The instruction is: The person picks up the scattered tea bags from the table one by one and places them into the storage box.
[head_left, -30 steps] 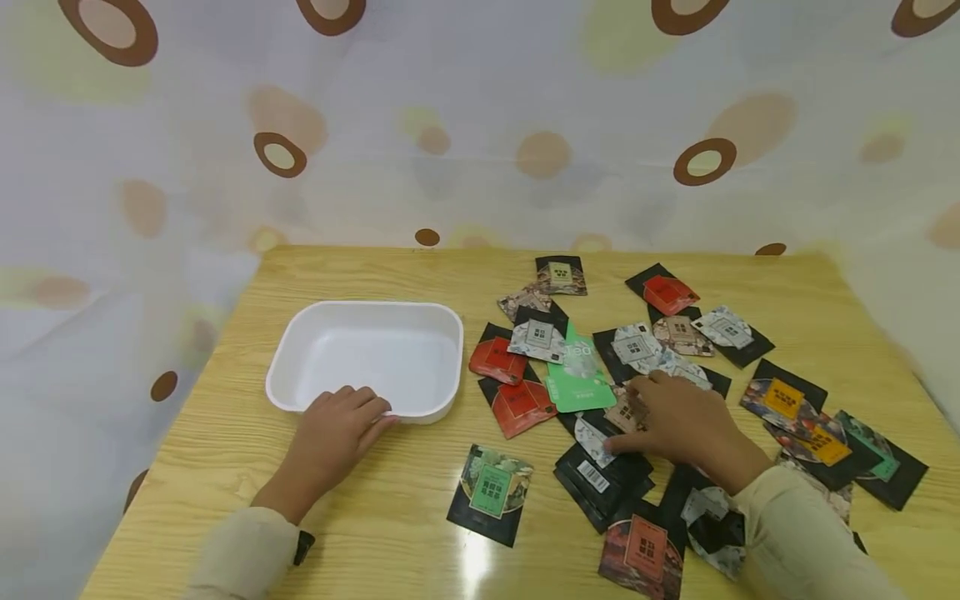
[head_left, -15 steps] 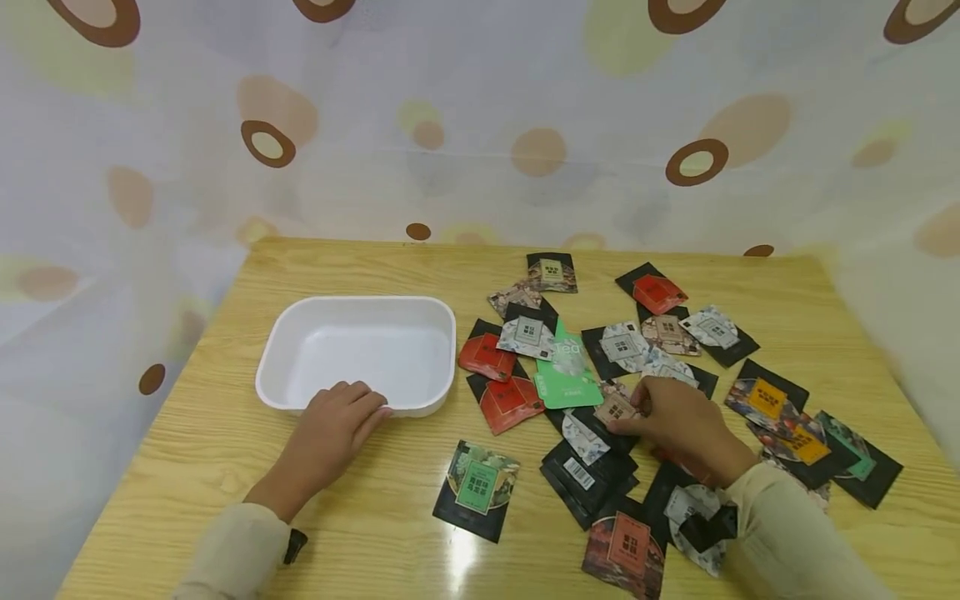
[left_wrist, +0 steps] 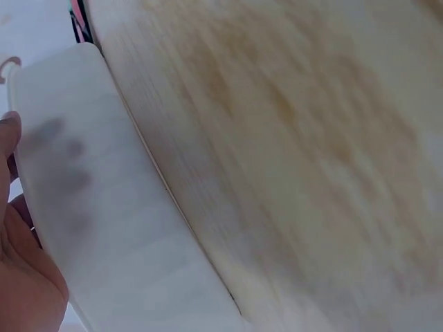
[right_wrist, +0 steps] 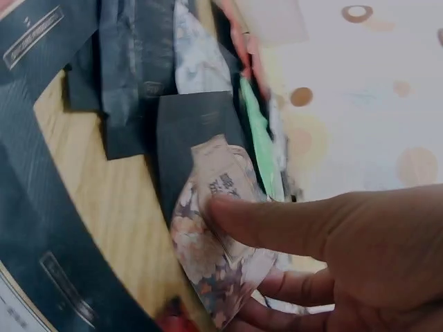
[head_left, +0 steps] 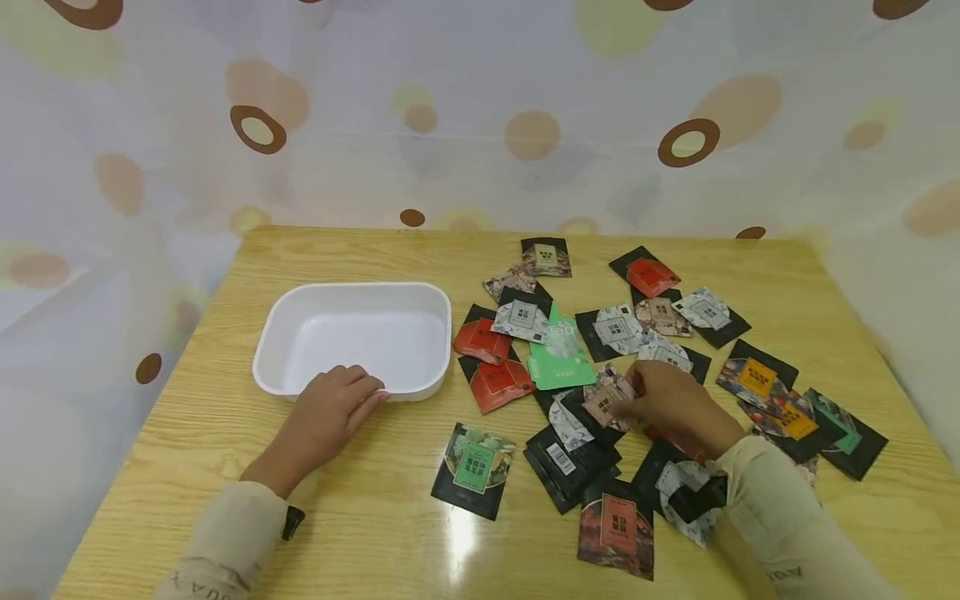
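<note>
Right hand (head_left: 678, 408): pinching the floral packet (head_left: 606, 398), with thumb pressed on the printed face and other fingers bent behind, as shown well from the right wrist.
Floral packet: at the fingertips of the right hand, just to the left of it, above the middle of the spread pile; tilted in the right wrist view; fully free from the packets below or not, cannot tell.
Long axis of packet: slanting, by judgement, with the black end toward the near left and the floral end toward the right hand; therefore pinched on the floral half, with the black end pointing away from the palm.
Nearer hand: the right, in direct contact; the left, well apart from the packet.
Left hand (head_left: 330, 408): bent over the near rim of the white tray (head_left: 352, 289) and holding it, with fingers inside, visible as dark shadows through the wall in the left wrist view.
White tray: to the left of the floral packet and somewhat farther from the person, with the long side running left to right.
Between packet and tray: first the green packet (head_left: 561, 362), just beside the floral one; next, two red packets (head_left: 498, 383); finally, a strip of wooden table (head_left: 360, 533).
Near side of pile: black barcode packets (head_left: 573, 471), close to the floral packet; farther left, a single green-labelled packet (head_left: 472, 471), apart from the others.
Right of the right hand: orange-labelled packets (head_left: 757, 379), partly overlapping.
</note>
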### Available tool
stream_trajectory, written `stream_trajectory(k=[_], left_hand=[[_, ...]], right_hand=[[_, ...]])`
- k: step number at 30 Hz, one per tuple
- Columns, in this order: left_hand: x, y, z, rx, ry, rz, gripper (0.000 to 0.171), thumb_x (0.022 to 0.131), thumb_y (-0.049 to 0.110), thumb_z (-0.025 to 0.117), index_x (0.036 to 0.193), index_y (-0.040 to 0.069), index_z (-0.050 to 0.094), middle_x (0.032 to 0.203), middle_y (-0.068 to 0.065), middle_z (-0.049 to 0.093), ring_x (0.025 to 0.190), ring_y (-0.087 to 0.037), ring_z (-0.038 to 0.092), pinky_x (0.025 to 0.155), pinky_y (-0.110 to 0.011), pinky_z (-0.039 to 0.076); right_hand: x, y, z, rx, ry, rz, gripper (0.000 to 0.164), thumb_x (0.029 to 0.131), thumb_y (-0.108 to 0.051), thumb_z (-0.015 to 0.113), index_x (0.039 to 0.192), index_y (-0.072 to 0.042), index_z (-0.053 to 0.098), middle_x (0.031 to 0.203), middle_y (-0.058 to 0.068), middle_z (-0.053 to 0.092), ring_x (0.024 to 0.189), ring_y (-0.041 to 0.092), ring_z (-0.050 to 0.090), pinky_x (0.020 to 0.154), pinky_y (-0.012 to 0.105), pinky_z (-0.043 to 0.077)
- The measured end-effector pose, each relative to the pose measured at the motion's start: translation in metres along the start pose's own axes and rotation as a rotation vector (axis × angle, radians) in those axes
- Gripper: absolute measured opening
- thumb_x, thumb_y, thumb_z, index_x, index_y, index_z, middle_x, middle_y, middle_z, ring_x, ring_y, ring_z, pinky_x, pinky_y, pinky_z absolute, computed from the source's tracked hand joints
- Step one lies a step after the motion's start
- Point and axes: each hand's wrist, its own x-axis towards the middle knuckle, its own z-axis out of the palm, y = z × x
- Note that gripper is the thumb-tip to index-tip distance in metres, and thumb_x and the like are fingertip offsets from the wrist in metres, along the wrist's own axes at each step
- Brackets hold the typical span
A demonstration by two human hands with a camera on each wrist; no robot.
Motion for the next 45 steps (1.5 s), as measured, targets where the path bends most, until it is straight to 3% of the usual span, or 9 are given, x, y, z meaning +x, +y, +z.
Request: stream_trajectory(k=[4, 8, 16, 20, 26, 32, 36, 40, 45], left_hand=[[-0.001, -0.001, 0.000, 0.006, 0.015, -0.001, 0.010, 0.090, 0.025, 0.061, 0.092, 0.017, 0.067, 0.085, 0.004, 0.062, 0.073, -0.013, 0.052, 0.066, -0.029, 0.042], [-0.002, -0.001, 0.000, 0.035, 0.010, -0.003, 0.009, 0.091, 0.025, 0.060, 0.093, 0.018, 0.064, 0.085, 0.004, 0.060, 0.074, -0.014, 0.049, 0.067, -0.029, 0.037], [-0.001, 0.002, 0.004, 0.116, -0.063, -0.011, 0.008, 0.095, 0.025, 0.052, 0.096, 0.017, 0.052, 0.085, 0.002, 0.047, 0.077, -0.016, 0.040, 0.070, -0.030, 0.031], [0.003, 0.004, 0.005, 0.148, -0.090, -0.017, 0.010, 0.097, 0.027, 0.049, 0.095, 0.017, 0.051, 0.085, 0.001, 0.046, 0.077, -0.017, 0.039, 0.071, -0.030, 0.031], [0.001, 0.002, 0.006, 0.194, -0.098, -0.039, 0.011, 0.097, 0.027, 0.049, 0.098, 0.017, 0.052, 0.087, 0.000, 0.050, 0.077, -0.017, 0.042, 0.068, -0.030, 0.032], [-0.001, 0.003, 0.007, 0.182, -0.097, -0.040, 0.012, 0.097, 0.027, 0.048, 0.096, 0.016, 0.052, 0.086, -0.001, 0.049, 0.076, -0.018, 0.041, 0.066, -0.029, 0.030], [-0.001, 0.003, 0.007, 0.158, -0.079, -0.055, 0.013, 0.098, 0.028, 0.048, 0.092, 0.017, 0.051, 0.085, 0.000, 0.048, 0.076, -0.017, 0.040, 0.067, -0.029, 0.028], [-0.002, 0.002, 0.007, 0.160, -0.070, -0.038, 0.013, 0.097, 0.028, 0.048, 0.091, 0.017, 0.051, 0.084, 0.000, 0.048, 0.075, -0.017, 0.040, 0.066, -0.028, 0.028], [0.000, 0.002, 0.007, 0.188, -0.067, -0.010, 0.012, 0.097, 0.028, 0.049, 0.096, 0.016, 0.052, 0.085, 0.000, 0.047, 0.075, -0.017, 0.040, 0.066, -0.028, 0.030]], right_hand=[[-0.002, 0.001, -0.020, 0.123, -0.056, -0.090, 0.023, 0.090, -0.025, 0.061, 0.089, -0.003, 0.054, 0.069, 0.003, 0.056, 0.058, 0.014, 0.049, 0.052, 0.030, 0.039], [-0.005, -0.010, -0.052, 0.213, -0.119, -0.107, 0.028, 0.093, -0.023, 0.058, 0.103, 0.003, 0.054, 0.081, 0.008, 0.066, 0.066, 0.013, 0.060, 0.059, 0.033, 0.052], [0.008, -0.072, -0.086, 0.261, -0.096, -0.188, 0.024, 0.093, -0.018, 0.058, 0.106, 0.001, 0.056, 0.081, 0.011, 0.066, 0.065, 0.017, 0.062, 0.063, 0.032, 0.054], [0.028, -0.115, -0.073, 0.376, -0.097, -0.208, 0.028, 0.092, -0.013, 0.057, 0.117, 0.000, 0.054, 0.093, 0.016, 0.067, 0.070, 0.017, 0.065, 0.066, 0.032, 0.056], [0.074, -0.182, -0.016, 0.546, -0.125, -0.198, 0.041, 0.088, -0.004, 0.057, 0.129, -0.002, 0.050, 0.100, 0.018, 0.068, 0.068, 0.017, 0.066, 0.067, 0.031, 0.056], [0.096, -0.225, 0.035, 0.413, -0.069, -0.170, 0.045, 0.084, -0.001, 0.055, 0.128, -0.002, 0.052, 0.090, 0.013, 0.070, 0.063, 0.013, 0.065, 0.063, 0.027, 0.054], [0.102, -0.239, 0.049, 0.262, 0.025, -0.144, 0.041, 0.082, -0.004, 0.058, 0.123, -0.002, 0.055, 0.101, 0.010, 0.069, 0.077, 0.014, 0.062, 0.066, 0.024, 0.050], [0.100, -0.242, 0.052, 0.154, 0.011, -0.158, 0.032, 0.084, -0.011, 0.061, 0.114, -0.001, 0.057, 0.104, 0.010, 0.064, 0.082, 0.018, 0.057, 0.066, 0.026, 0.048], [0.083, -0.220, 0.026, 0.113, 0.040, -0.242, 0.046, 0.087, -0.018, 0.059, 0.129, -0.002, 0.052, 0.117, 0.010, 0.062, 0.103, 0.022, 0.061, 0.086, 0.032, 0.051]])
